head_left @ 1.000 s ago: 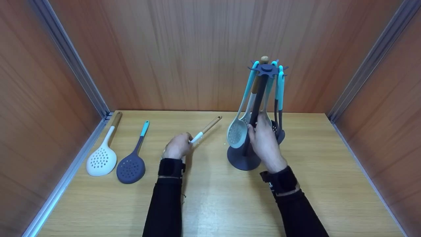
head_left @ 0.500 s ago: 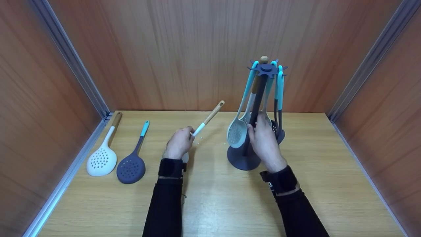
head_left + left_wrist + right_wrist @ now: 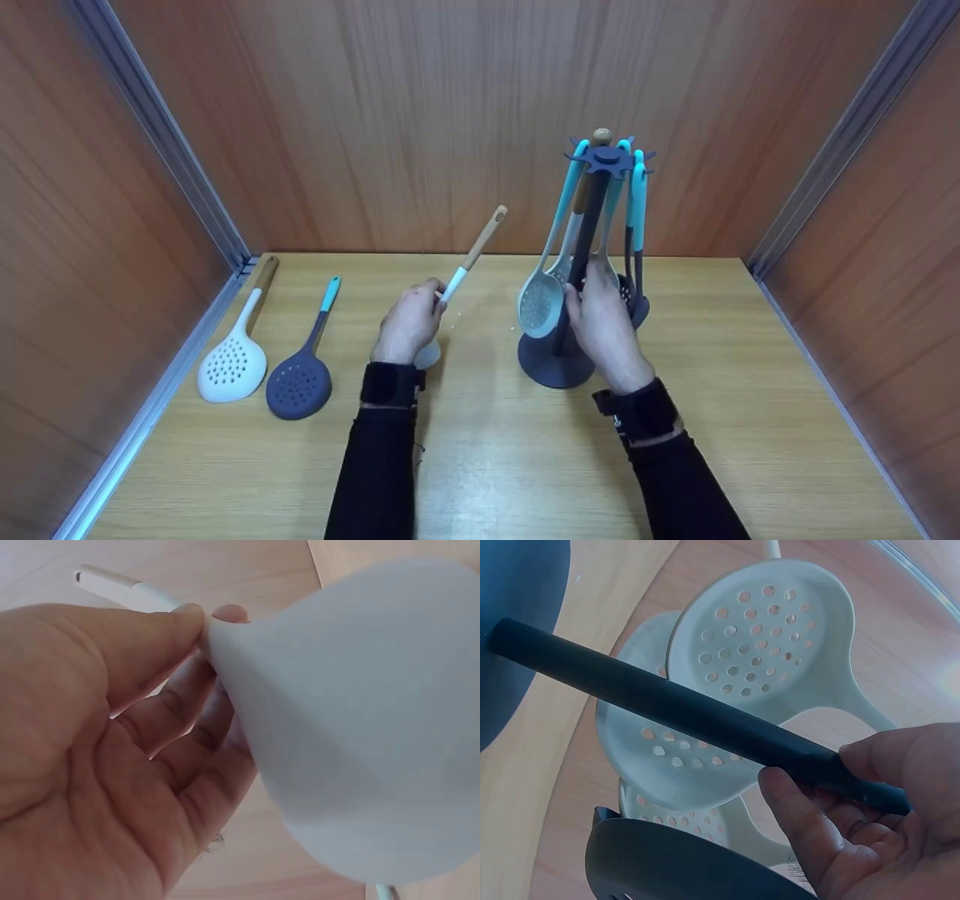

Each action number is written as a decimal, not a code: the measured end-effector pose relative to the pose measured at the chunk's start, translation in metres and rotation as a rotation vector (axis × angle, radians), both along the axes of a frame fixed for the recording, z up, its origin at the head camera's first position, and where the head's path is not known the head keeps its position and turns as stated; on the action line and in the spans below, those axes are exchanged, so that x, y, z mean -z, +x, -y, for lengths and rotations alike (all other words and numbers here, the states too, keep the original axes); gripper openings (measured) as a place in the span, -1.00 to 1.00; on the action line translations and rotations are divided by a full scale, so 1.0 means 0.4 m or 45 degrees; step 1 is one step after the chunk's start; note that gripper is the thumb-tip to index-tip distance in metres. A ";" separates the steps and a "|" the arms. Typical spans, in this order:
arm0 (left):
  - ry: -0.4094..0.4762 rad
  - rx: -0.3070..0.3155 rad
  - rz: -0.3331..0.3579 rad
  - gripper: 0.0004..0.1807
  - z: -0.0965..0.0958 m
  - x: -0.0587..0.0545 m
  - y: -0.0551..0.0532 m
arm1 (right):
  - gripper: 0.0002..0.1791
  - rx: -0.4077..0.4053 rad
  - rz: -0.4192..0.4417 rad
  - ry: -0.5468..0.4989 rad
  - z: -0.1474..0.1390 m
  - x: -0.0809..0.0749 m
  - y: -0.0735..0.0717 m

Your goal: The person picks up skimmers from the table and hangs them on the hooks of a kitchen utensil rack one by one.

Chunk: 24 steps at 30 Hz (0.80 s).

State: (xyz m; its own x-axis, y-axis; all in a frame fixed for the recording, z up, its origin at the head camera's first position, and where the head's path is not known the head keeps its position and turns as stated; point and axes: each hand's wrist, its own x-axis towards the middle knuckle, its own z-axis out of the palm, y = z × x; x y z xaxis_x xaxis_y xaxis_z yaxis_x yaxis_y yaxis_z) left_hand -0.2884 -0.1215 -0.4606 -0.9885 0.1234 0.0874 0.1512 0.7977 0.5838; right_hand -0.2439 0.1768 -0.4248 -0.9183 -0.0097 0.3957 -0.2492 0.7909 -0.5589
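Note:
My left hand (image 3: 411, 322) pinches a white spoon (image 3: 360, 712) by its neck, with thumb and fingertips on it in the left wrist view. Its solid rounded bowl fills the right of that view, while the wooden handle end (image 3: 487, 234) points up and away in the head view. My right hand (image 3: 606, 322) grips the dark post (image 3: 645, 690) of a utensil stand with a round base (image 3: 555, 367). Several utensils hang from its hooked top (image 3: 606, 157), among them a pale skimmer (image 3: 540, 306) with round holes and a dark utensil (image 3: 682, 855).
On the left of the wooden table (image 3: 480, 465) lie a white slotted turner (image 3: 234, 369) with a wooden handle and a dark slotted turner (image 3: 298, 384) with a turquoise handle end. Wood-grain panels (image 3: 420, 120) enclose the back and both sides.
The spoon's handle has swung upward and become steeper, and its bowl now shows below my left hand, which has risen slightly. My right hand and the stand have stayed put.

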 end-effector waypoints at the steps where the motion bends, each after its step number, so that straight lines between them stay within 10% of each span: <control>1: 0.010 0.004 -0.016 -0.71 0.000 -0.001 0.001 | -0.51 0.000 -0.004 0.004 0.000 0.000 0.001; 24: 0.055 0.174 -0.274 -0.72 -0.011 -0.034 0.008 | -0.51 0.010 -0.006 -0.006 0.003 -0.002 -0.001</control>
